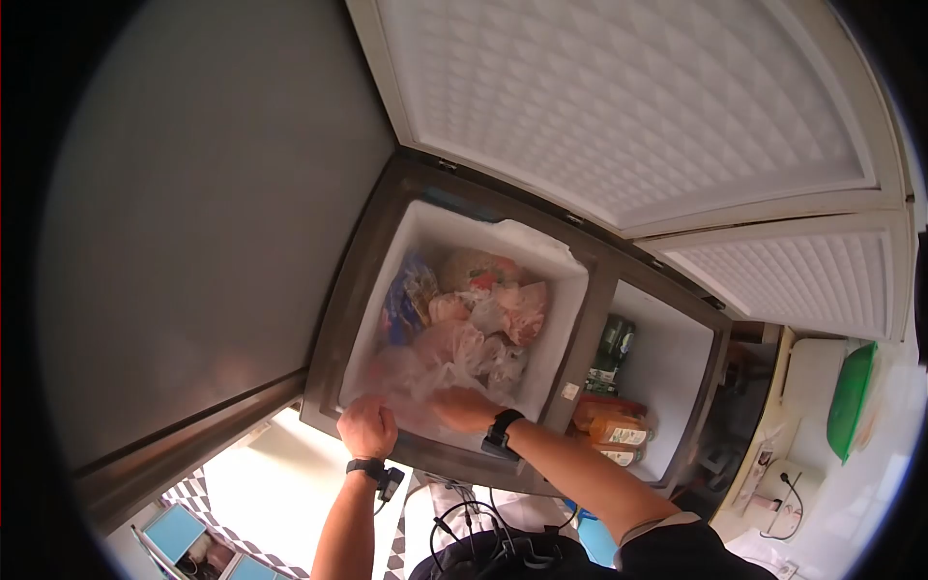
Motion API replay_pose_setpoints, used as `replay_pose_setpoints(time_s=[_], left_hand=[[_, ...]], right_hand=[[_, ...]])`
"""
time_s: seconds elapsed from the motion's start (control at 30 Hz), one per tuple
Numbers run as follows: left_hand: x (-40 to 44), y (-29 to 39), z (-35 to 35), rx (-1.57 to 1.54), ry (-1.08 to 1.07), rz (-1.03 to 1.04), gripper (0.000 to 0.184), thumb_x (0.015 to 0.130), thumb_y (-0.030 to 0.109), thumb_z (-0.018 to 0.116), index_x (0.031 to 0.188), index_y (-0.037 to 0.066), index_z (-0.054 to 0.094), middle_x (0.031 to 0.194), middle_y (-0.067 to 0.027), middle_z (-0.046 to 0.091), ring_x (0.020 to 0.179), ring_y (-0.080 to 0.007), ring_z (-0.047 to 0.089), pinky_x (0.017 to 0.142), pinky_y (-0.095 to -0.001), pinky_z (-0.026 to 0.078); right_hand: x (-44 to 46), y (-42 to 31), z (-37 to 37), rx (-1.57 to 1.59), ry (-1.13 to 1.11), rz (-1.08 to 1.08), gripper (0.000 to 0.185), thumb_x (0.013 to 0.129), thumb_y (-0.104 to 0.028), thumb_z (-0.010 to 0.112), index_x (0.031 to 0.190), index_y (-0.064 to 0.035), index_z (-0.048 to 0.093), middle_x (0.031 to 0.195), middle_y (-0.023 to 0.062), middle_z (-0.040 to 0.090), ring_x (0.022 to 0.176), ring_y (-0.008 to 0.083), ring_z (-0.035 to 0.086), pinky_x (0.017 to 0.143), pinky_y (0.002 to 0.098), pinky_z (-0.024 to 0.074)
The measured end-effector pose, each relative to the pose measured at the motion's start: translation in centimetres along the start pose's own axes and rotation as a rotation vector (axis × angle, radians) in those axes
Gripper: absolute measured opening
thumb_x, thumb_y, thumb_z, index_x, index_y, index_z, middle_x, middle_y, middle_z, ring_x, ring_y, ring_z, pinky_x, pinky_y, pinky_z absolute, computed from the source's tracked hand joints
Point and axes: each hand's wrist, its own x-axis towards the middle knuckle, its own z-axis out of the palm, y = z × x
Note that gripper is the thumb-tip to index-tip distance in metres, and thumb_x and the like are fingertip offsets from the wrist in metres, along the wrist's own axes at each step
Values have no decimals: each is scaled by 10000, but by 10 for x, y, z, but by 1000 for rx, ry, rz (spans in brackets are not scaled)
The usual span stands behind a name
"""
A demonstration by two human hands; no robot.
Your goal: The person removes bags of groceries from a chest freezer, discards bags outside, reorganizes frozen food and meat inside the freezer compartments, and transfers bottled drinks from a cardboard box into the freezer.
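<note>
Presently observe left hand [367, 426] curled at front rim of brown chest freezer [425, 454], cannot tell whether holding anything; right hand [466, 409] against thin translucent plastic bag [437, 375], cannot judge finger closure or grip. Find bag inside larger white-walled compartment [564, 329], beside pinkish plastic-wrapped packages [527, 307]. Farther right, note orange labelled bottles [619, 429].

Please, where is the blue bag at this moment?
In the head view, the blue bag lies in the larger, left compartment of the freezer, near its left wall, beyond the left hand and left of the pinkish bags.
</note>
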Motion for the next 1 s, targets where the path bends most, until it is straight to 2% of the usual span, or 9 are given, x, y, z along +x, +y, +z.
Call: replay_pose_setpoints(time_s=[0.1,0.3,0.4,0.47,0.6,0.7,0.8,0.93,1.0], left_hand=[[1,0,0,-1,6,-6,97,789,109,616,844,83,692,851,-95,702,802,-332,671,710,-452,545],[4,3,-4,-7,-3,-9,88,783,97,622,842,92,686,853,-88,697,799,-328,667,694,-443,538],[7,5,-7,-6,-13,-8,87,783,95,623,847,94,682,853,-91,696,801,-334,666,689,-447,532],[5,4,-8,-3,-19,-3,88,781,92,624,850,96,679,854,-88,695,801,-332,665,685,-445,530],[8,7,-8,14,-39,-2,73,771,86,629,830,101,668,830,-87,678,779,-328,651,671,-447,520],[9,5,-10,9,-10,21,63,763,89,634,817,105,662,807,-81,663,766,-324,642,663,-450,513],[9,5,-6,-12,12,37,60,749,87,628,799,111,651,793,-70,645,757,-313,633,655,-442,511],[8,6,-7,19,-9,19,44,742,86,619,777,111,628,782,-65,630,738,-306,621,652,-436,508],[10,5,-6,36,-7,22,38,744,87,618,773,110,622,780,-66,630,732,-306,618,651,-436,506]], right_hand=[[7,28,-9,86,431,278,209,943,-188,546,1069,-50,639,796,209,708,723,420,694,708,541,556],[31,76,-19,50,643,438,435,920,-231,575,1326,-79,613,1288,315,605,1197,470,584,981,538,506],[40,85,3,338,214,375,587,892,-167,559,1467,-59,515,1533,317,387,1436,489,343,1175,575,320],[37,77,25,-327,187,142,703,858,-121,612,1531,-55,421,1552,292,395,1444,489,352,1180,589,287],[20,60,34,-212,213,190,768,852,-113,599,1572,-7,354,1570,301,369,1483,462,320,1208,592,228],[23,66,24,-185,199,127,604,798,-51,573,1396,36,564,1580,318,327,1496,473,271,1212,674,126],[32,85,-29,145,-411,311,508,814,-85,605,1314,3,620,1582,315,309,1455,493,321,1175,691,219],[18,89,-77,-131,576,770,705,845,-331,744,1457,-111,472,1585,258,320,1431,495,352,1100,695,341],[16,106,-73,-134,463,860,771,837,-346,763,1489,-125,413,1582,245,327,1427,505,351,1083,716,340]])
